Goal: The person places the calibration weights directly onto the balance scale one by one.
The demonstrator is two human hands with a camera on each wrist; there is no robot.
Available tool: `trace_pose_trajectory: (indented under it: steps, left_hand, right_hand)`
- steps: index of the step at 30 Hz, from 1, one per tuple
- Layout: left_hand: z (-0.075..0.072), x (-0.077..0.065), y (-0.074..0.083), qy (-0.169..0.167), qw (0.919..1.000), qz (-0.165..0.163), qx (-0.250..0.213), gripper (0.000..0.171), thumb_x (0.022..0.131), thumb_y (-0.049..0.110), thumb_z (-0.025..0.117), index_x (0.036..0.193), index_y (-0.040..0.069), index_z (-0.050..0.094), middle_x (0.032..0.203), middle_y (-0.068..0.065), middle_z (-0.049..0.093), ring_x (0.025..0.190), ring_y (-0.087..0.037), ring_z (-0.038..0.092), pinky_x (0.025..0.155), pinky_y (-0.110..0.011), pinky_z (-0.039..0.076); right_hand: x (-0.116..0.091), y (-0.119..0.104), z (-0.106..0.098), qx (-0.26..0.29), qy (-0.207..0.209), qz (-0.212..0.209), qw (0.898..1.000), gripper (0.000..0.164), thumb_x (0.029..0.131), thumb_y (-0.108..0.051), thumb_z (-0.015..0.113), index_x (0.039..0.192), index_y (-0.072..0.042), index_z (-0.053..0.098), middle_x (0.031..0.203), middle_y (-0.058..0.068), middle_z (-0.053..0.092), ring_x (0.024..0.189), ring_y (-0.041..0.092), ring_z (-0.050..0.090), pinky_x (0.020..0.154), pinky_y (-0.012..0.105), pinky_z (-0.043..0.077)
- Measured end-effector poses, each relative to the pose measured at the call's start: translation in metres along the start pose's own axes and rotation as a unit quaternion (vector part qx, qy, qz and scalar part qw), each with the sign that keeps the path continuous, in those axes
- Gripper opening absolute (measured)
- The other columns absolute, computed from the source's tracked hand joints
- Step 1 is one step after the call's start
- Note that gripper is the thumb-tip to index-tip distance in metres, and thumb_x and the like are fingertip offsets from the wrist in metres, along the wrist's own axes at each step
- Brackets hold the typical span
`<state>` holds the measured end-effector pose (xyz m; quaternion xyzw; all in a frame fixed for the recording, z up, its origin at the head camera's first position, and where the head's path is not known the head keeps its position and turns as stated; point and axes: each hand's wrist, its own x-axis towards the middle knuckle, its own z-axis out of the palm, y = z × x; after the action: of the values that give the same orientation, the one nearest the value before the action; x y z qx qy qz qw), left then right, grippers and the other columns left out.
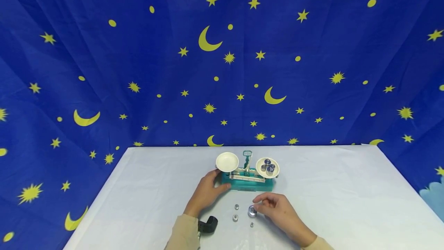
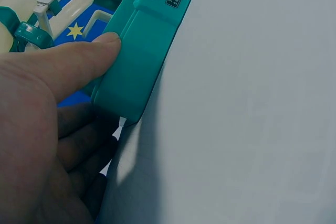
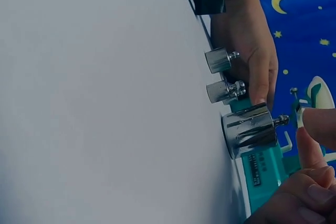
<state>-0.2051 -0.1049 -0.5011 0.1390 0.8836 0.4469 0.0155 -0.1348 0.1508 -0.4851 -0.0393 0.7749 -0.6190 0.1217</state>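
Observation:
A green student balance point(image 1: 248, 184) stands on the table with two white pans. My left hand point(image 1: 206, 192) grips its left end; in the left wrist view the thumb point(image 2: 100, 51) lies on top of the green base point(image 2: 142, 51) and the other fingers are bent beside its end. Several metal weights point(image 1: 270, 170) sit in the right pan point(image 1: 276, 164); the left pan point(image 1: 227, 162) is bare. My right hand point(image 1: 281, 213) is at a large silver weight point(image 1: 252, 212), the thumb and forefinger bent near its knob, with a small gap in the right wrist view.
Three smaller weights stand on the white table point(image 1: 329, 196) left of and below the large one: one small weight point(image 1: 236, 206), a slightly larger weight point(image 1: 235, 218) and a tiny weight point(image 1: 251, 225). A blue cloth point(image 1: 243, 68) with stars hangs behind the table.

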Motion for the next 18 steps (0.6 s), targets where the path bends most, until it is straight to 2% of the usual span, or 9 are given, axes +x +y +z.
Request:
trace_pose_trajectory:
  steps: [8, 18]
  left_hand:
    - [0.0008, 0.001, -0.0001, 0.003, 1.0, 0.001, 0.003, 0.073, 0.09, 0.037, 0.074, 0.145, -0.004, 0.048, 0.147, -0.024, 0.049, 0.139, -0.04, 0.044, 0.117, -0.056, 0.033]
    - [0.0003, 0.0003, 0.0004, 0.004, 1.0, 0.004, -0.002, 0.071, 0.09, 0.035, 0.074, 0.144, -0.003, 0.049, 0.146, -0.023, 0.051, 0.139, -0.039, 0.044, 0.117, -0.054, 0.033]
  right_hand:
    - [0.0, 0.0014, 0.0001, 0.002, -0.018, 0.01, 1.0, 0.027, 0.088, -0.017, 0.076, 0.108, 0.001, 0.072, 0.071, -0.005, 0.05, 0.06, 0.006, 0.042, 0.05, 0.016, 0.036]
    - [-0.0003, -0.0004, 0.0019, -0.025, -0.043, 0.007, 0.999, 0.026, 0.083, -0.017, 0.081, 0.104, -0.004, 0.074, 0.071, -0.003, 0.052, 0.061, 0.008, 0.044, 0.051, 0.018, 0.037]
